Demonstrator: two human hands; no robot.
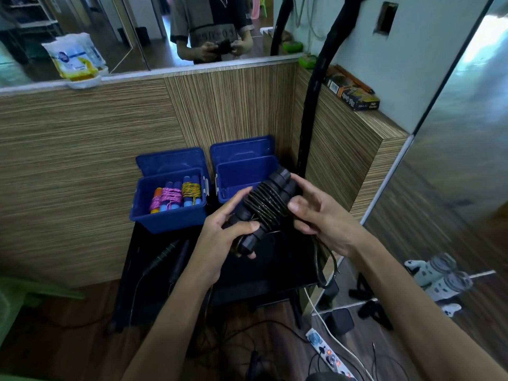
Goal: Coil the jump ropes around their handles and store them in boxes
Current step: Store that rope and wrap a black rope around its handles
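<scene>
My left hand [225,237] grips the lower end of a pair of black jump rope handles [265,207], which point up to the right above the black table [275,270]. A dark rope is wound round their middle in several turns. My right hand [319,213] pinches the loose rope beside the coil, and the slack [321,259] hangs below it in a loop. Behind stand two open blue boxes. The left box [167,215] holds coiled ropes with pink and yellow cord on blue handles [176,198]. The right box [242,174] shows nothing inside.
Another black rope with its handles [170,251] lies on the table's left part. A wood-grain wall rises behind the boxes, and a black pole [308,127] stands right of them. Cables and a power strip [327,353] lie on the floor. A green chair [16,301] is at left.
</scene>
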